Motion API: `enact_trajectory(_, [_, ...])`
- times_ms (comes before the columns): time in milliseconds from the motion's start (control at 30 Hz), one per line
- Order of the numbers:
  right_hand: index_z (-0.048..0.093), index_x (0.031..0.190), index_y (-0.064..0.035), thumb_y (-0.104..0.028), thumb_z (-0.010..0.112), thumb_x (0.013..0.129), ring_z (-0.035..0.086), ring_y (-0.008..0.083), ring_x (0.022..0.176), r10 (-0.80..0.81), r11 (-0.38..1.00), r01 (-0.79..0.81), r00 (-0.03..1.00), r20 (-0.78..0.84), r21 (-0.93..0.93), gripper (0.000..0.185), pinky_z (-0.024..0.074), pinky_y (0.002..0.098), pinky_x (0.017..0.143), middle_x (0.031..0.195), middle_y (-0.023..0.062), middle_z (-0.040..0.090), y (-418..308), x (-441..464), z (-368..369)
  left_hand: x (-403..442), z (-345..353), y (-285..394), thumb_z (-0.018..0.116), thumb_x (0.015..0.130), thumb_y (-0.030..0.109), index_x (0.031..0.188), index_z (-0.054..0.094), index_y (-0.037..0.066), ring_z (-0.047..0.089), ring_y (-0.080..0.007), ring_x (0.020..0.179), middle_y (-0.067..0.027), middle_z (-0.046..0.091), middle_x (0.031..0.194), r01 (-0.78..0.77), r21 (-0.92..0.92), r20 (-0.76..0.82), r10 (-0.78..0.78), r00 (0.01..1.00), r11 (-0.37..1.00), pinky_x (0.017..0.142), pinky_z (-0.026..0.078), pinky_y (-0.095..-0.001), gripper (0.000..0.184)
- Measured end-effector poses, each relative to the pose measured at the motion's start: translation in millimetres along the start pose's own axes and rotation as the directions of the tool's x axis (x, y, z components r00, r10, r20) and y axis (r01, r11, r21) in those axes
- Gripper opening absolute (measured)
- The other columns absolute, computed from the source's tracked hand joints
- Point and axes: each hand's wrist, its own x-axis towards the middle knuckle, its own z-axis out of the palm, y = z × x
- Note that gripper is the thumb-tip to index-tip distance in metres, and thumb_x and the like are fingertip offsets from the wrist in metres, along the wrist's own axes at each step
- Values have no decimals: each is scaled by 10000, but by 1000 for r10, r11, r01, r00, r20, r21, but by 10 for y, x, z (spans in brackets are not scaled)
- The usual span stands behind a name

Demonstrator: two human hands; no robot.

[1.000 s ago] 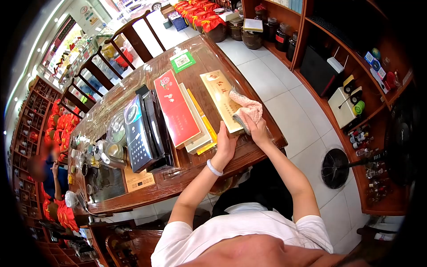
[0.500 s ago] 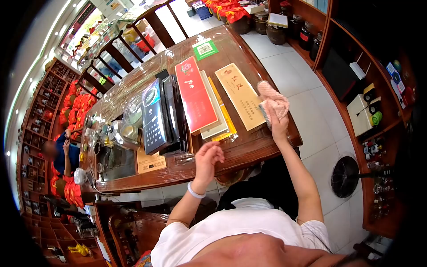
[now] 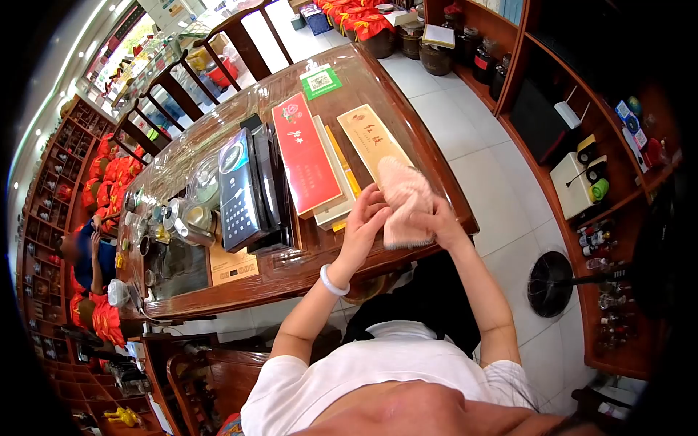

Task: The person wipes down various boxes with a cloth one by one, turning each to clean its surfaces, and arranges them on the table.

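My right hand is closed on a pink cloth, held bunched up over the near right part of the dark wooden table. Against the cloth's left edge is my left hand, its fingers bent and apart; I cannot tell whether they touch it. A white bangle circles my left wrist. Behind the cloth lies a gold box with dark characters, its near end covered. To the left are a red box with a flower print and a dark blue box.
A green QR-code card lies at the table's far end. Metal teapots stand on the left. Dark chairs line the far left side. A black fan and wooden shelves are at right. Another person is at far left.
My right hand has brought the cloth left and toward me, off the gold box's right edge. My left hand has moved up and right to the cloth. The view has shifted slightly.
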Motion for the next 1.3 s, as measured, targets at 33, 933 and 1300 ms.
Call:
enact_trajectory(33, [528, 1153, 10, -165, 735, 726, 576, 138, 933, -49, 998, 49, 999, -12, -35, 506, 476, 276, 808, 1034, 61, 598, 41, -36, 25, 44, 25, -4, 586, 855, 66, 1330, 334, 2, 544, -141, 972, -74, 521, 1120, 22, 17, 84, -24, 996, 1000, 844, 452, -272, 541])
enact_trajectory(933, [590, 1046, 40, -143, 653, 818, 578, 120, 879, 67, 990, -71, 997, -39, -124, 298, 453, 260, 806, 966, 67, 630, -102, -28, -94, -13, -53, 116, 505, 860, -36, 1344, 338, 16, 527, -170, 1084, -118, 519, 1217, -50, -247, -55, 37, 998, 968, 929, 430, -324, 515])
enact_trajectory(1300, [514, 1194, 28, -86, 639, 823, 553, 150, 993, -272, 962, 266, 924, -270, -58, 408, 434, 274, 878, 1115, 98, 578, -232, -23, 139, -65, -48, 49, 657, 726, -92, 1286, 385, -93, 473, -192, 1145, -142, 474, 1252, 21, -119, -2, -22, 1000, 993, 965, 402, -313, 623])
